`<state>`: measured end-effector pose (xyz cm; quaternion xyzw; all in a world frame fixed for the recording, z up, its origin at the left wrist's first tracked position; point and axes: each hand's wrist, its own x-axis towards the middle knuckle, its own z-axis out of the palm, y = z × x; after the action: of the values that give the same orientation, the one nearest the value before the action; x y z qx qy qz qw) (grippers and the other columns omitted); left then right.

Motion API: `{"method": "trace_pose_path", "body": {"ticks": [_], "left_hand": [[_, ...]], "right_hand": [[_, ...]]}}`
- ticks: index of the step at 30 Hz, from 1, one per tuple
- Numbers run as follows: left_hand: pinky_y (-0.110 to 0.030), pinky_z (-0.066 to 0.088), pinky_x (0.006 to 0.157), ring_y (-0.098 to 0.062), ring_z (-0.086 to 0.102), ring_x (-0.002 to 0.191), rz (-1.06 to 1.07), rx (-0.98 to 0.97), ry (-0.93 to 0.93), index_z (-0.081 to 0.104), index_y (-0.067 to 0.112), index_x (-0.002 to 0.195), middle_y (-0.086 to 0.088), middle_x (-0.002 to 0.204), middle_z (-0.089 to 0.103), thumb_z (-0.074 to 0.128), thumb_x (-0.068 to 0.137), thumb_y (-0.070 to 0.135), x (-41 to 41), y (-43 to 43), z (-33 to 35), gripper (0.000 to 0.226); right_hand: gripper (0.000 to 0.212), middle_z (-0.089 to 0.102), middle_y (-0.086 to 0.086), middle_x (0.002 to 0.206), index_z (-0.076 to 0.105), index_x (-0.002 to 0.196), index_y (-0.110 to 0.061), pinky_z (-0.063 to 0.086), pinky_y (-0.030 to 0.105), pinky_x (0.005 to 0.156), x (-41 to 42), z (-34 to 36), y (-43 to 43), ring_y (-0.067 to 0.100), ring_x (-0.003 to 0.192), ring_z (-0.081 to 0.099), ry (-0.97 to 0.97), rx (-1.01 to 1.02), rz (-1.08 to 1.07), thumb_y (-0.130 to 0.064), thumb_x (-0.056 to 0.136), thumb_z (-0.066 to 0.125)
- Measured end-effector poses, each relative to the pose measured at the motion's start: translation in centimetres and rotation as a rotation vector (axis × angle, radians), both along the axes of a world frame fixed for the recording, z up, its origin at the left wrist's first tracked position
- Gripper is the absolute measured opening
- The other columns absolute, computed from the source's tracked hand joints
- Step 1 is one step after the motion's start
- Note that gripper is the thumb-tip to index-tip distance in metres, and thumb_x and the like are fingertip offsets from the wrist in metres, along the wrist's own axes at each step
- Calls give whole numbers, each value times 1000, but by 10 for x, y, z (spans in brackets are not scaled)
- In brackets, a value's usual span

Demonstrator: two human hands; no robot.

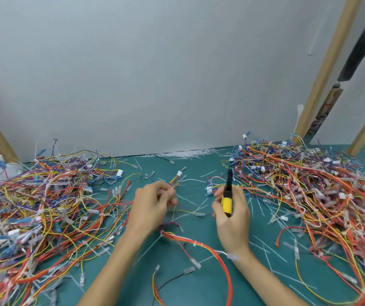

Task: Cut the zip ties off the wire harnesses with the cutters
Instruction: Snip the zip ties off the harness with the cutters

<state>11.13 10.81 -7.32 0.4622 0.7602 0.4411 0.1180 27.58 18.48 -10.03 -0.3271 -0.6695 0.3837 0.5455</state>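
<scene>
My left hand pinches a thin wire harness of red, yellow and orange wires that ends in a white connector just above my fingers. The same harness trails down under my wrist and across the mat, with small white zip ties along it. My right hand grips the yellow-handled cutters. Their dark jaws point up and away, a short way right of the held wires and apart from them.
A big tangle of coloured harnesses fills the left side and another pile fills the right. Cut white zip ties lie strewn on the green mat and heaped at the grey back wall. Wooden posts stand at both sides.
</scene>
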Motion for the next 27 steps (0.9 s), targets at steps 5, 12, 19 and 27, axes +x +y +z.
{"method": "trace_pose_path", "body": {"ticks": [5, 12, 19, 27], "left_hand": [[-11, 50, 72, -7, 67, 72, 0, 316, -600, 66, 7, 93, 1, 76, 74, 56, 97, 12, 3, 3, -1, 12], [-17, 51, 73, -19, 74, 84, -27, 321, -625, 67, 2, 99, -12, 88, 75, 71, 84, 4, 12, 6, -26, 16], [-18, 55, 73, -24, 74, 85, 41, 371, -748, 71, 1, 95, -14, 86, 76, 75, 79, 6, 7, 6, -30, 17], [-17, 55, 66, -8, 70, 95, 55, 310, -697, 79, 10, 72, 4, 84, 77, 77, 79, 11, 7, 8, -32, 7]], "right_hand": [[24, 61, 0, 86, 60, 82, -43, 49, 43, 70, 1, 3, 7, 29, 74, 59, 88, -238, -11, -22, 71, 55], [21, 62, 0, 87, 60, 90, -25, 44, 34, 75, 0, 0, 10, 21, 77, 55, 12, -194, 61, -18, 71, 56], [18, 51, 1, 87, 58, 88, -13, 41, 26, 69, -6, -2, 7, 17, 81, 53, -191, 3, 80, -17, 71, 60], [19, 51, -5, 93, 59, 88, -17, 40, 25, 74, -7, -1, 8, 15, 87, 54, -139, 9, -41, -17, 69, 61]]}}
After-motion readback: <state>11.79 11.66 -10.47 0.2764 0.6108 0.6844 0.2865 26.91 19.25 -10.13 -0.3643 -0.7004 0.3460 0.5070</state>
